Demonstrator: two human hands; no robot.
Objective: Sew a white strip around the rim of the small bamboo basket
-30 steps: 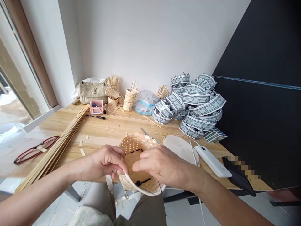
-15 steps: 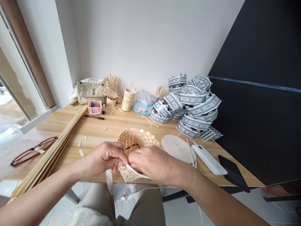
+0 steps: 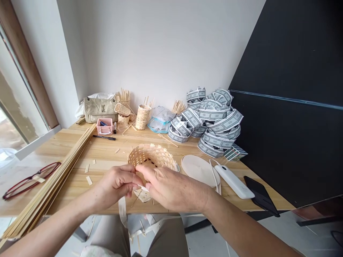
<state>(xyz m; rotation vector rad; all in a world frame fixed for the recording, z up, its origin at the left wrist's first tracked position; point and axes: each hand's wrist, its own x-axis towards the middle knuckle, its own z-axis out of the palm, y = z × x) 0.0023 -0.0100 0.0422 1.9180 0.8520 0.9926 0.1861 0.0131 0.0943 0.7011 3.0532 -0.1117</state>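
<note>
A round woven basket of pale wood strips sits near the table's front edge, partly hidden behind my hands. A white fabric tape runs over its near rim, one end hanging down below the table edge. With thumb and fingers closed, my left hand pinches the tape at that rim. My right hand is closed beside it, thumb pressed on the tape and index finger reaching across to my left fingers. Whether a needle or thread is between those fingers is hidden.
Right of the basket lie a flat roll of white tape, a white power bank and a black phone. Patterned paper strip coils are piled behind. Long wood strips and red glasses lie left; a handbag stands behind.
My view has shifted slightly. My right hand has moved left and its index finger now reaches over to my left fingers. Less of the tape along the near rim shows.
</note>
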